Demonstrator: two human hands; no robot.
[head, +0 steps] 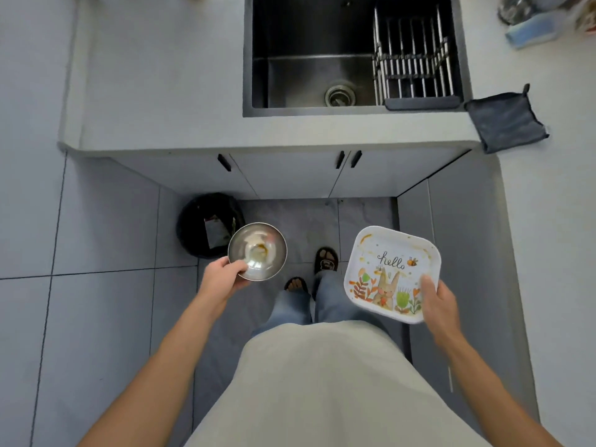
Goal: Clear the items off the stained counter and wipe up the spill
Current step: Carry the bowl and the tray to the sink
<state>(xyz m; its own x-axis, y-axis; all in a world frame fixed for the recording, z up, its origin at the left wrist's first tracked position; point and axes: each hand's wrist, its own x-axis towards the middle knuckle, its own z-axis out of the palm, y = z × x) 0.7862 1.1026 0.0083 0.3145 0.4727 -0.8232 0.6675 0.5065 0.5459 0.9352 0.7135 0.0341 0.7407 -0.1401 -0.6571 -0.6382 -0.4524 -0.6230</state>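
My left hand (pixel 222 275) grips the near rim of a small steel bowl (pixel 258 250) with brownish residue inside, held above the floor beside a bin. My right hand (pixel 440 298) holds a white square plate (pixel 387 269) printed with "hello", a rabbit and a bee; orange smears mark its rim. A dark grey cloth (pixel 504 122) lies on the counter's corner to the right of the sink, overhanging the edge. The white counter (pixel 154 91) stretches to the left of the sink; no stain is visible on it from here.
A dark sink (pixel 309 75) with a drain sits in the counter, and a dish rack (pixel 416 69) fills its right part. On the floor below the cabinets stands a black bin (pixel 206 225) with rubbish in it. Blue and clear items (pixel 529 24) sit at the far right.
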